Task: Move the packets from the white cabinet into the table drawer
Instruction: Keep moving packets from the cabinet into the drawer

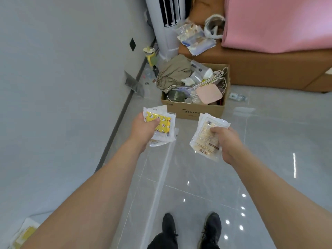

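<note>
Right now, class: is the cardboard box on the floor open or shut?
Open. The cardboard box has no flaps closed across its top, and a pink pad, white cords and crumpled cloth show above its rim.

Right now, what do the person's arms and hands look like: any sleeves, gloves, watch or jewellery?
Both forearms are bare as far up as the frame shows, with no sleeve in view. The left hand and right hand wear no gloves, and no watch, bracelet or ring shows. No markings are visible. Below, the person wears dark trousers and black shoes.
</note>
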The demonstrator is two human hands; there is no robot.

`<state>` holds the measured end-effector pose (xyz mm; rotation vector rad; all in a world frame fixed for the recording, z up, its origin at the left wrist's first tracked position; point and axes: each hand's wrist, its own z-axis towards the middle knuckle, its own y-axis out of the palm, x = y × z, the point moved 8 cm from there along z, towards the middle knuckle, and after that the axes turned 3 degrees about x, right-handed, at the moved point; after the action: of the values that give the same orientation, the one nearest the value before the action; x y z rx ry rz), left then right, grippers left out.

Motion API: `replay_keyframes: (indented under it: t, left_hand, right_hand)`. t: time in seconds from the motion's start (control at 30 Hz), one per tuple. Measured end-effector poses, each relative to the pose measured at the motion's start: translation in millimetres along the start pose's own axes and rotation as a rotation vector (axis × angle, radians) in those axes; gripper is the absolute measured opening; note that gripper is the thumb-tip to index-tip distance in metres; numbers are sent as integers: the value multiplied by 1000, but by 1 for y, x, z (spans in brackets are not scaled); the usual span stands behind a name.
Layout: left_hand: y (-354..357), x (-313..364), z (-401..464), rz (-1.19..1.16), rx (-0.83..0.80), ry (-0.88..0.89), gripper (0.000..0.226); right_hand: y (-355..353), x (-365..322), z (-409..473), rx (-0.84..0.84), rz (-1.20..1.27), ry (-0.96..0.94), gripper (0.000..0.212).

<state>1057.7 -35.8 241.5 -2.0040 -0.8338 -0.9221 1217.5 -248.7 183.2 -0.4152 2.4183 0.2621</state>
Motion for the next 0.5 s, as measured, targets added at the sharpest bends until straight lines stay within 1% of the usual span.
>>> replay_keyframes:
  t: [0.13,0.33,0.4,0.5]
  left_hand:
    - [58,16,24,41,-27,-22,16]
    - [167,34,71,21,-117,-79,18]
    - [210,43,76,14,-172,-67,19]
    - [279,60,74,63,-253,-39,24]
  right_hand:
    - [-38,-19,37,46,53,31,31]
    - [-104,-52,92,146,141,19,23]
    - [-130,-67,107,165,168,0,21]
    - [-177,-84,125,218,212,2,19]
